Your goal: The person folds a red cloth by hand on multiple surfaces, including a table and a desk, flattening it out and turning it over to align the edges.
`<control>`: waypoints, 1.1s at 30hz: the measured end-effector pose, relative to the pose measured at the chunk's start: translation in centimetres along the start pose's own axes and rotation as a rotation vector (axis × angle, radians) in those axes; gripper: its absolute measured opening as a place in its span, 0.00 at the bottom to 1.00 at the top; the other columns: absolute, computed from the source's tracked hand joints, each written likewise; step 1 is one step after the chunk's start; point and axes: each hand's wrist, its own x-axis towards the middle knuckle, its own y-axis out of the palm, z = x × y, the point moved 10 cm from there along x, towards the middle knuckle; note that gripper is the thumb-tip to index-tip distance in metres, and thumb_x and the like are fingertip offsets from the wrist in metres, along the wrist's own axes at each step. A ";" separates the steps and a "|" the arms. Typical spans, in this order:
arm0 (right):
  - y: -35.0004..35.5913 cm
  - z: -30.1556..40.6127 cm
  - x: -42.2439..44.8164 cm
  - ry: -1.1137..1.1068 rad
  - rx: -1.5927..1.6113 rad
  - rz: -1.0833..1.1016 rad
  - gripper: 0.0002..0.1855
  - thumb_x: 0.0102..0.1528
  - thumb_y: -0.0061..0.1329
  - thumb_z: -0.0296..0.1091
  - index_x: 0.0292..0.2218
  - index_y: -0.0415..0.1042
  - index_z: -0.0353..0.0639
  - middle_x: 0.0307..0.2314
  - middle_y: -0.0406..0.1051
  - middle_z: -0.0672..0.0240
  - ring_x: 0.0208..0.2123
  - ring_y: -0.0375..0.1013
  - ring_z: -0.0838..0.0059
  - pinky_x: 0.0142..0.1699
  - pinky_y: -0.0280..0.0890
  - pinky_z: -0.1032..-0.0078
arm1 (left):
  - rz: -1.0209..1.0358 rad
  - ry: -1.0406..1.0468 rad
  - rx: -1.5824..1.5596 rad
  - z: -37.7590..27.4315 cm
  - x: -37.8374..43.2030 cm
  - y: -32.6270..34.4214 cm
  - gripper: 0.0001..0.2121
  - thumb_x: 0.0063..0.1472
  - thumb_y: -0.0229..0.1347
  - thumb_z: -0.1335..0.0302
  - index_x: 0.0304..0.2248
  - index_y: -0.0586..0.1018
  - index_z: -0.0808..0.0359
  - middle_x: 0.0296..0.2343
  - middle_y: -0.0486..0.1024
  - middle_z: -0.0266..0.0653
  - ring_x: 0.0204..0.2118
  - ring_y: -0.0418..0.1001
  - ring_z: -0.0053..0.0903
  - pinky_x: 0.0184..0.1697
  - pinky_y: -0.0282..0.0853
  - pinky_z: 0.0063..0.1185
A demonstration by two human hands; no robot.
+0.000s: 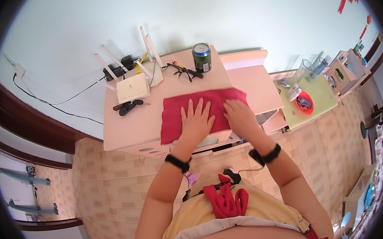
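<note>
A red cloth [173, 115] lies spread over the front right part of a pale pink cabinet top [132, 126], its front edge reaching the cabinet's edge. My left hand [196, 120] rests flat on the middle of the cloth, fingers spread. Near the cloth's right end lies my right hand [240, 116], its fingers bent a little and the fingertips on the cloth; whether it pinches the fabric cannot be told. Both wrists wear black bands. Behind the cloth are black-framed eyeglasses [183, 74] and a green drink can [202, 58].
At the cabinet's back left stand a white router [133, 87] with antennas, black power adapters [118, 71] and a black corded item [130, 107]. To the right are a lower pink shelf [252, 89] and a green-topped surface [322, 101] with a red bowl [304, 103] and glass vases [304, 69].
</note>
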 end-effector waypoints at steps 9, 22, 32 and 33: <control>0.8 3.3 1.8 -0.064 0.017 -0.002 0.19 0.47 0.49 0.40 0.37 0.69 0.35 0.37 0.69 0.59 0.40 0.66 0.66 0.47 0.61 0.71 | -0.019 -0.114 -0.011 3.5 -3.2 -2.4 0.20 0.57 0.47 0.61 0.50 0.66 0.46 0.52 0.57 0.38 0.56 0.50 0.43 0.55 0.45 0.43; 7.2 18.4 8.1 -0.299 0.281 0.005 0.21 0.51 0.42 0.40 0.45 0.66 0.38 0.47 0.62 0.59 0.51 0.57 0.54 0.56 0.50 0.63 | -0.069 -0.505 0.116 19.5 -12.4 -7.8 0.23 0.56 0.46 0.53 0.51 0.64 0.43 0.53 0.55 0.46 0.55 0.49 0.50 0.54 0.43 0.48; 10.6 21.3 12.6 -0.187 0.134 0.019 0.25 0.53 0.39 0.44 0.48 0.62 0.36 0.48 0.60 0.57 0.51 0.56 0.54 0.57 0.49 0.63 | 0.022 -0.494 0.122 25.6 -10.8 -7.5 0.22 0.57 0.43 0.52 0.52 0.64 0.44 0.52 0.55 0.45 0.55 0.49 0.48 0.53 0.43 0.49; 10.9 21.0 12.9 -0.170 0.127 0.021 0.25 0.53 0.39 0.44 0.48 0.62 0.36 0.48 0.60 0.57 0.51 0.56 0.54 0.57 0.49 0.63 | 0.008 -0.467 0.129 25.5 -10.5 -7.3 0.23 0.57 0.43 0.53 0.52 0.64 0.44 0.52 0.56 0.46 0.55 0.49 0.49 0.53 0.43 0.50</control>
